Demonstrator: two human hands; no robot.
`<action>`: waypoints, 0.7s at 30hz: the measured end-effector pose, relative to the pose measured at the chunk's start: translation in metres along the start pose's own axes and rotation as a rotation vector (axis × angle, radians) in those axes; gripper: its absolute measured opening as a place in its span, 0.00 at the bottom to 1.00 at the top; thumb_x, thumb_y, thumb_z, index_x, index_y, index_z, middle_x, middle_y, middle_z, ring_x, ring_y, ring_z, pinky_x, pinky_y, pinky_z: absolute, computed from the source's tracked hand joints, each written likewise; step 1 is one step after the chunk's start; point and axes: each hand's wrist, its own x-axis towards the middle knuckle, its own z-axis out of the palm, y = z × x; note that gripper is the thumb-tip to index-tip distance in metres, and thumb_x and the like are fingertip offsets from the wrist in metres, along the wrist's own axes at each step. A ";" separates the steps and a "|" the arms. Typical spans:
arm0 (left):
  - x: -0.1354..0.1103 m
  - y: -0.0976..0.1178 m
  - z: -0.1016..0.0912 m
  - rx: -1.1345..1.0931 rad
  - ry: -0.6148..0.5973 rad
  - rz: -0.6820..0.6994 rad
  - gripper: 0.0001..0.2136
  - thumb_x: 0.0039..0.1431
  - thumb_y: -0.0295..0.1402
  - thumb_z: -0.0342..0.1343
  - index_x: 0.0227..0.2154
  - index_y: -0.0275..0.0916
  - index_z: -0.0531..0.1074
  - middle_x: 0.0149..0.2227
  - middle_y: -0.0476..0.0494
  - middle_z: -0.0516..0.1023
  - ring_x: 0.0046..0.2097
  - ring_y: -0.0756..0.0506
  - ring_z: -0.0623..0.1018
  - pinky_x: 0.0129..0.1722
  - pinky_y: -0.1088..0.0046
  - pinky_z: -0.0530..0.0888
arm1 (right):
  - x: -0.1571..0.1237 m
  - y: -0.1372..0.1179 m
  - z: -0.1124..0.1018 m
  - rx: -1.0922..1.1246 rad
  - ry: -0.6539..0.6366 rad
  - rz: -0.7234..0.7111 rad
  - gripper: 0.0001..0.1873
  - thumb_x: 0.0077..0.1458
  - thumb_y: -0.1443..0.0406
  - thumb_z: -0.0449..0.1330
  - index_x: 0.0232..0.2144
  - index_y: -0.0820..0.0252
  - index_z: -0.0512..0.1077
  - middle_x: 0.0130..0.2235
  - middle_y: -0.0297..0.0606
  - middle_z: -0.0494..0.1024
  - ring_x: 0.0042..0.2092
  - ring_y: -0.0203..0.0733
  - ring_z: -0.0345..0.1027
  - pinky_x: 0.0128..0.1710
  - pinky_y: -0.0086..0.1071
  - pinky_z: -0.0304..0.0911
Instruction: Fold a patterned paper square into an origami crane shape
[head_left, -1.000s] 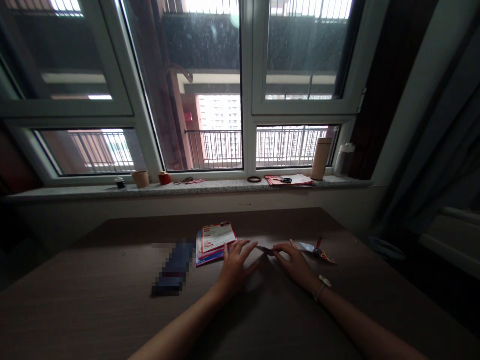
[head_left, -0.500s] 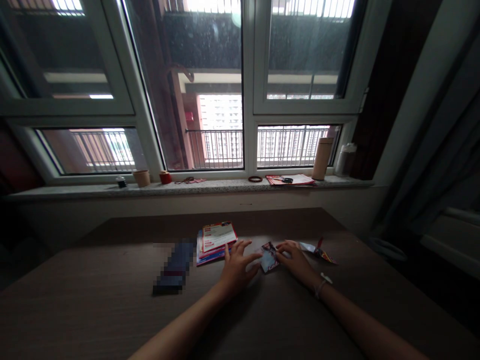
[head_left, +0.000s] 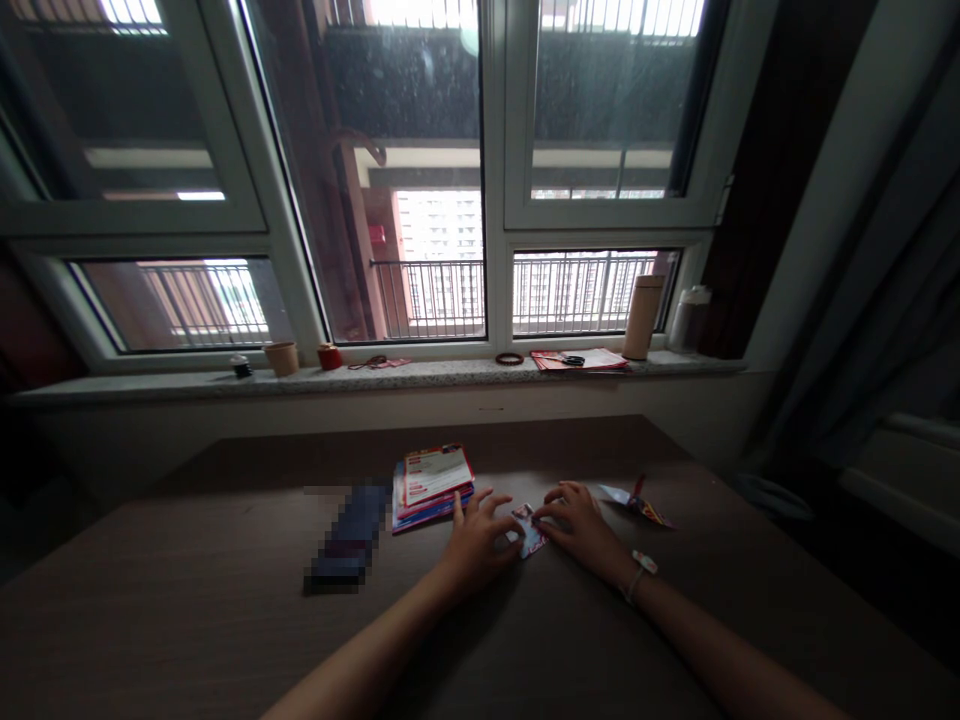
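A small piece of printed paper (head_left: 532,543), seemingly folded, lies on the table between my two hands. My left hand (head_left: 484,537) has its thumb and index finger curled in at the paper's left edge, with the other fingers spread. From the right, my right hand (head_left: 577,522) pinches the paper's upper right side with its fingertips. Fingers cover part of the paper, so its full outline is hidden. Just beyond my right hand rests a folded paper shape (head_left: 637,503) with pointed ends.
A stack of printed sheets (head_left: 435,480) lies by my left fingers, with a blurred dark object (head_left: 349,535) left of it. On the windowsill (head_left: 450,373) stand a paper cup (head_left: 283,358), a red spool (head_left: 329,357), scissors (head_left: 573,361) on papers and a tan bottle (head_left: 643,318).
My hands have drawn closer together around the small paper. It now shows a smaller face, turned or folded toward me, and the right fingers have shifted slightly left.
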 end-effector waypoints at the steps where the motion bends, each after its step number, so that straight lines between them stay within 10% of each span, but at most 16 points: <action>1: 0.000 0.000 0.000 0.008 0.008 -0.005 0.09 0.54 0.36 0.61 0.38 0.53 0.77 0.58 0.49 0.68 0.62 0.33 0.58 0.58 0.32 0.41 | 0.000 0.000 0.000 0.001 -0.002 0.003 0.10 0.56 0.56 0.59 0.40 0.43 0.76 0.47 0.36 0.70 0.56 0.50 0.54 0.60 0.49 0.48; 10: -0.001 -0.005 0.003 0.065 0.006 -0.079 0.16 0.51 0.45 0.62 0.45 0.59 0.75 0.60 0.49 0.66 0.63 0.32 0.57 0.56 0.31 0.31 | -0.001 -0.004 -0.001 -0.038 -0.022 -0.067 0.11 0.56 0.60 0.59 0.41 0.40 0.76 0.49 0.34 0.70 0.60 0.51 0.51 0.63 0.57 0.36; 21: -0.001 -0.006 0.005 0.079 -0.006 -0.100 0.15 0.53 0.46 0.60 0.45 0.60 0.74 0.59 0.48 0.66 0.63 0.33 0.57 0.56 0.31 0.33 | 0.001 -0.006 -0.009 0.131 -0.110 -0.075 0.26 0.50 0.75 0.51 0.44 0.41 0.75 0.49 0.32 0.74 0.55 0.45 0.58 0.60 0.47 0.47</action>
